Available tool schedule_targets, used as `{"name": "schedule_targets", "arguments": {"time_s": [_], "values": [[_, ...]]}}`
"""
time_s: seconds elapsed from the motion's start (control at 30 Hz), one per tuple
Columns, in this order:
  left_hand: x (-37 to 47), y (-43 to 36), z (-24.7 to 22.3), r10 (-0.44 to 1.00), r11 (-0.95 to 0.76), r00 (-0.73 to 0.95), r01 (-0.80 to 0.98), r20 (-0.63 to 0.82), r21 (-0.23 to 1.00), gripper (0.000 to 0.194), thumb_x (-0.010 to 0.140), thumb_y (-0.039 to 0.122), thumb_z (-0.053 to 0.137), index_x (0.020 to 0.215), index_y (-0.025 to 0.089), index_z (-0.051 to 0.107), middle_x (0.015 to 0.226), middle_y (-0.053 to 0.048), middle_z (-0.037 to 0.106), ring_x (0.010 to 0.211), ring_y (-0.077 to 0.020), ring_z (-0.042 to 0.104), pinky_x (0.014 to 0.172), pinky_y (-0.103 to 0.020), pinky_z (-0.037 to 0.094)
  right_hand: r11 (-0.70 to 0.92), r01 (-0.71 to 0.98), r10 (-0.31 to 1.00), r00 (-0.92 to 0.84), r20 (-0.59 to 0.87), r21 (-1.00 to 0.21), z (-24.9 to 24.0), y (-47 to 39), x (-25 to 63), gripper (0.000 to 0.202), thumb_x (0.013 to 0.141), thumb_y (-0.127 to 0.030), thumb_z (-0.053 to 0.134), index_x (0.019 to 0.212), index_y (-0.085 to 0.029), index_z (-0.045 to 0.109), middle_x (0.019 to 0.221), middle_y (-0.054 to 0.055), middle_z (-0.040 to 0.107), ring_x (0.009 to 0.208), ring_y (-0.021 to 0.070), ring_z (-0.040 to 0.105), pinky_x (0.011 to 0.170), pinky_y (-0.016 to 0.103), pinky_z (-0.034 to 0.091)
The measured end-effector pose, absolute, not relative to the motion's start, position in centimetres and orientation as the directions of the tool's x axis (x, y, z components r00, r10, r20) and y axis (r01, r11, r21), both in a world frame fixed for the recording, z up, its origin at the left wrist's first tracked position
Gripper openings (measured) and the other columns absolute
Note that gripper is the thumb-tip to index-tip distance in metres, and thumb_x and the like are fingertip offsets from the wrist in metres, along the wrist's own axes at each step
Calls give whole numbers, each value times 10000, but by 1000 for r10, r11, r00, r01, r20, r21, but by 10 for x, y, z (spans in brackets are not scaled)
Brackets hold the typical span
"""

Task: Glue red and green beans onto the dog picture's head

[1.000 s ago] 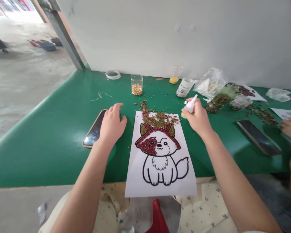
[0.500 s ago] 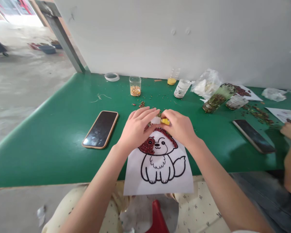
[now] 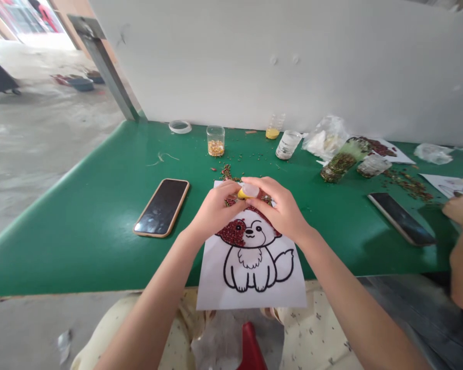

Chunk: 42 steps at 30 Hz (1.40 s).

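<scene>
My left hand (image 3: pixel 218 209) and my right hand (image 3: pixel 277 208) meet above the top of a paper sheet. Between their fingertips is a small glue bottle (image 3: pixel 250 190), part translucent white and part yellow. The yellow part is by my left fingers, the white part by my right; both hands are closed on it. Below them, the sheet (image 3: pixel 212 293) bears a black outline drawing of a dog (image 3: pixel 250 262). Dark red seeds (image 3: pixel 231 234) cover one side of the dog's face and part of its head. My hands hide the top of the drawing.
A phone (image 3: pixel 162 208) lies left of the sheet, another phone (image 3: pixel 401 218) to the right. Farther back stand a cup of corn kernels (image 3: pixel 216 146), a white cup (image 3: pixel 288 145) and a tilted seed jar (image 3: pixel 337 165). Another person's hand (image 3: pixel 461 208) is at the right edge.
The glue bottle has been turned around: its yellow part was at my right hand and now sits by my left. My right hand has moved slightly left and closer to my left.
</scene>
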<state>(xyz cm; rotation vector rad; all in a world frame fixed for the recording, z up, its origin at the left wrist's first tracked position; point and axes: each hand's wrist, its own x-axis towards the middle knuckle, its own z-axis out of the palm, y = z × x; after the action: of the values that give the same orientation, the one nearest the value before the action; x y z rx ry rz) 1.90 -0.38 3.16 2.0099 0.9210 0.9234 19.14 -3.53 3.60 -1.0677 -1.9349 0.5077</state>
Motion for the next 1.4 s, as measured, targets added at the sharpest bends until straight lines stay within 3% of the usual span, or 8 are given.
{"name": "schedule_targets", "arguments": {"time_s": [0.23,0.37,0.5,0.6,0.77,0.97,1.4], "values": [[21,-3,29,835,-440,470,262,285,859,97,814,219,549,794,141,604,726,-17,550,686,-117,500,621,-252,388,537,484,843,-317,434,-691,32,-33,194,498,905,-186,470,1381,-315,397,1059,47,568,909,163,550,799,331,503],[22,-6,29,832,-483,460,324,311,813,98,797,224,584,757,141,617,702,-14,554,670,-115,486,605,-251,368,555,506,832,-327,448,-660,32,-35,195,515,920,-179,433,1407,-330,355,1155,47,578,1044,188,533,932,383,455],[26,-8,28,843,-482,421,317,335,816,126,793,244,598,747,138,646,706,-19,598,668,-117,507,622,-259,387,467,433,878,-329,348,-771,32,-39,194,629,906,-266,500,1456,-354,209,1325,37,517,1224,229,460,1042,457,377],[26,-7,29,847,-426,441,232,296,875,151,776,285,629,773,142,677,753,-30,656,710,-132,560,672,-270,432,355,287,899,-366,240,-890,25,-39,192,631,854,-319,590,1418,-332,307,1374,39,476,1240,239,465,1023,441,413],[22,-6,25,834,-375,495,187,242,908,173,756,311,658,809,153,703,822,-37,698,772,-155,610,720,-278,471,212,135,923,-352,154,-968,8,-35,186,423,789,-313,667,1194,-262,558,1139,30,637,1057,207,594,943,400,482],[22,-3,22,835,-394,486,205,256,896,169,762,308,656,803,153,706,814,-31,700,770,-153,611,730,-276,476,175,60,960,-233,157,-983,2,-34,178,442,739,-292,710,1163,-249,591,1142,35,647,1055,203,601,943,394,480],[21,0,13,853,-367,459,191,247,911,201,759,293,649,882,153,726,885,-55,720,826,-181,639,781,-308,493,139,20,973,-188,133,-990,-1,-30,173,417,675,-312,747,1071,-225,650,1040,34,685,976,202,621,896,395,497]]}}
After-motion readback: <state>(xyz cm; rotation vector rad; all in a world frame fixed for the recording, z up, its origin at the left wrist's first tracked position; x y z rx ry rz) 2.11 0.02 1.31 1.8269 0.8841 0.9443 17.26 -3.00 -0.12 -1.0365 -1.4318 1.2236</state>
